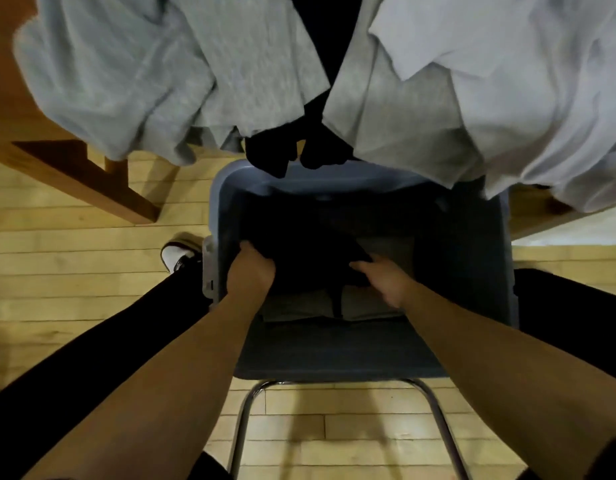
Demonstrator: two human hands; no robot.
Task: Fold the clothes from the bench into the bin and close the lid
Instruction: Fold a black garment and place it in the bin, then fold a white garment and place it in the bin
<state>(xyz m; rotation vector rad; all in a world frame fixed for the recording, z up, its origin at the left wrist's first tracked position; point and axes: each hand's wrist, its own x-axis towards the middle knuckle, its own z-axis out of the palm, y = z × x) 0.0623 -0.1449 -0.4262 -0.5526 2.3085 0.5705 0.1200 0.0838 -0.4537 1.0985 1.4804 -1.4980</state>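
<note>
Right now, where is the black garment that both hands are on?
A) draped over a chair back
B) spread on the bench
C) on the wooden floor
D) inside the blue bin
D: the left hand and right hand hold the black garment down inside the blue bin.

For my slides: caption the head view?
Both hands lower a dark garment into the blue bin.
</note>
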